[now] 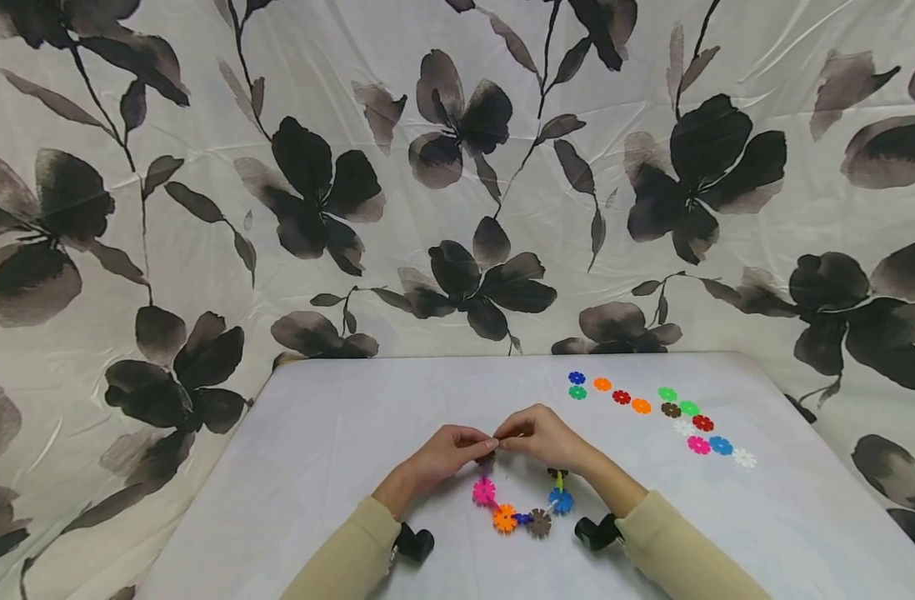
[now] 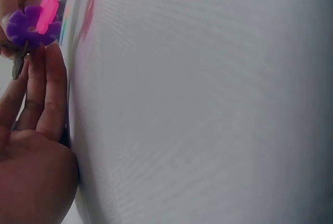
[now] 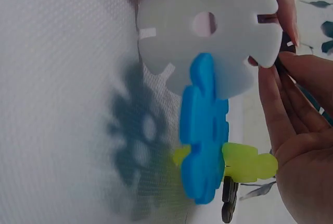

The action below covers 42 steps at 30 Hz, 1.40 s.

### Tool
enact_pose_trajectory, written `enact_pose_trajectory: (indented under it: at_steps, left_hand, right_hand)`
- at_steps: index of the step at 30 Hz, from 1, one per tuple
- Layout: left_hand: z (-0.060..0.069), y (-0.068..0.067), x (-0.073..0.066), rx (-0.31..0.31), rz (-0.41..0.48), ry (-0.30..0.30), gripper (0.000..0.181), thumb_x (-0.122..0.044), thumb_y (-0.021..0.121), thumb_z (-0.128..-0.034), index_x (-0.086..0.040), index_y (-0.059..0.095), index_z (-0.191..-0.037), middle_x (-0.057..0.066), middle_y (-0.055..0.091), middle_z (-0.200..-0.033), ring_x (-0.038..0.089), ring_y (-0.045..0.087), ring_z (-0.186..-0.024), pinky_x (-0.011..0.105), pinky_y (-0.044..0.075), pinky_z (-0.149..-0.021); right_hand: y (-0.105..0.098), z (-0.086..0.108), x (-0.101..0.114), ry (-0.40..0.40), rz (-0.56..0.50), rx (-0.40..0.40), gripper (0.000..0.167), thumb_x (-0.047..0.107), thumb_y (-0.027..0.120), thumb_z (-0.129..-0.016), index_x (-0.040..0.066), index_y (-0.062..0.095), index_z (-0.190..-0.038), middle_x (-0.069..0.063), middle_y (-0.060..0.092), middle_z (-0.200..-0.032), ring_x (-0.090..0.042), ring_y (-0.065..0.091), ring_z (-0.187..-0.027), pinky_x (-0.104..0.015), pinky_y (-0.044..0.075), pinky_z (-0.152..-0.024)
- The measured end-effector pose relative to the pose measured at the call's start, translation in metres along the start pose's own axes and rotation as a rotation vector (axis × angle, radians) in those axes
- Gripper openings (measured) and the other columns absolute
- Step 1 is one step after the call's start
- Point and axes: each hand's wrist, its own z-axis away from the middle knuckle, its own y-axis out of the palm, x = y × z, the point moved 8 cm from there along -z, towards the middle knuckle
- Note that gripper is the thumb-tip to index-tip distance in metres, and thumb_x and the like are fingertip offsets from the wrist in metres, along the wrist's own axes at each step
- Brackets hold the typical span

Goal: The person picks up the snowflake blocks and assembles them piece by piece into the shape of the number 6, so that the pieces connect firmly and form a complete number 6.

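Note:
My left hand (image 1: 450, 452) pinches a brown notched disc (image 1: 486, 459) at one end of a chain of slotted plastic discs. Fingertips of my right hand (image 1: 543, 437) meet the left ones there, pinching a small dark piece (image 3: 286, 42) that is mostly hidden. From the brown disc the chain curves toward me through a purple disc (image 2: 21, 26), a pink disc (image 1: 483, 491), an orange disc (image 1: 505, 518), a small blue one and a grey-brown disc (image 1: 538, 523). It continues through a white disc (image 3: 171, 31), a light-blue disc (image 3: 200, 135) and a yellow disc (image 3: 244, 162) to another dark disc below my right wrist.
Loose discs lie at the back right of the white table (image 1: 337, 417), among them a dark-blue disc (image 1: 576, 377), a red disc (image 1: 702, 423), a pink one (image 1: 699, 445) and a white one (image 1: 744, 457). A flowered cloth (image 1: 465, 192) hangs behind.

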Motion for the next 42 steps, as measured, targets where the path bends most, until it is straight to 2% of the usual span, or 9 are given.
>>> enact_pose_trajectory:
  at_steps: [4,9,16,27,32,38,42]
  left_hand:
    - [0.001,0.0,-0.001,0.004,0.023,-0.003,0.032,-0.032,0.069,-0.0993,-0.005,0.077,-0.115,0.004,0.077,-0.102,0.015,0.065,-0.097,0.038,0.048,-0.096]
    - [-0.001,0.001,0.0,0.006,0.036,-0.021,0.032,-0.033,0.071,-0.0981,-0.007,0.077,-0.116,0.003,0.076,-0.104,0.015,0.065,-0.098,0.039,0.048,-0.099]
    - [-0.004,-0.001,-0.001,0.0,0.04,-0.014,0.029,-0.03,0.072,-0.0978,-0.007,0.077,-0.115,0.003,0.076,-0.102,0.016,0.065,-0.097,0.038,0.049,-0.097]
    - [-0.002,0.0,-0.002,0.009,0.028,-0.029,0.03,-0.031,0.071,-0.0979,-0.007,0.077,-0.116,0.003,0.076,-0.104,0.016,0.065,-0.098,0.04,0.049,-0.1]
    - [-0.002,0.0,0.002,0.044,0.077,-0.027,0.033,-0.029,0.064,-0.1027,-0.004,0.074,-0.12,0.006,0.075,-0.109,0.016,0.065,-0.101,0.039,0.049,-0.102]
    - [-0.002,0.0,0.005,0.1,0.126,0.007,0.03,-0.02,0.058,-0.1059,0.001,0.071,-0.124,0.009,0.075,-0.111,0.015,0.065,-0.101,0.036,0.049,-0.101]
    - [-0.002,-0.001,0.006,0.108,0.13,0.007,0.028,-0.016,0.061,-0.1038,0.0,0.072,-0.123,0.008,0.075,-0.112,0.015,0.065,-0.103,0.035,0.048,-0.102]
  right_hand:
    - [-0.006,0.004,0.0,0.019,0.048,-0.025,0.022,0.011,0.069,-0.097,0.002,0.074,-0.118,-0.011,0.074,-0.115,-0.024,0.07,-0.101,-0.036,0.056,-0.087]
    - [-0.029,0.018,-0.006,0.037,0.111,-0.079,0.027,0.014,0.07,-0.098,0.0,0.071,-0.121,-0.017,0.07,-0.12,-0.026,0.07,-0.102,-0.037,0.058,-0.084]
    - [-0.072,0.05,-0.024,0.105,0.182,-0.176,0.025,0.012,0.071,-0.097,-0.001,0.071,-0.119,-0.014,0.071,-0.114,-0.023,0.069,-0.097,-0.03,0.057,-0.083]
    - [-0.138,0.103,-0.059,0.259,0.342,-0.312,0.026,0.01,0.071,-0.095,-0.003,0.07,-0.118,-0.011,0.072,-0.106,-0.025,0.066,-0.092,-0.03,0.055,-0.076]
    - [-0.163,0.126,-0.069,0.294,0.402,-0.37,0.027,0.01,0.072,-0.093,-0.006,0.07,-0.115,-0.009,0.07,-0.097,-0.022,0.063,-0.087,-0.031,0.05,-0.072]
    - [-0.178,0.145,-0.088,0.384,0.391,-0.368,0.03,0.011,0.069,-0.095,-0.01,0.067,-0.116,-0.013,0.068,-0.097,-0.022,0.062,-0.083,-0.03,0.05,-0.064]
    - [-0.178,0.144,-0.102,0.434,0.367,-0.351,0.034,0.013,0.069,-0.096,-0.011,0.064,-0.12,-0.014,0.067,-0.099,-0.023,0.061,-0.084,-0.028,0.051,-0.066]
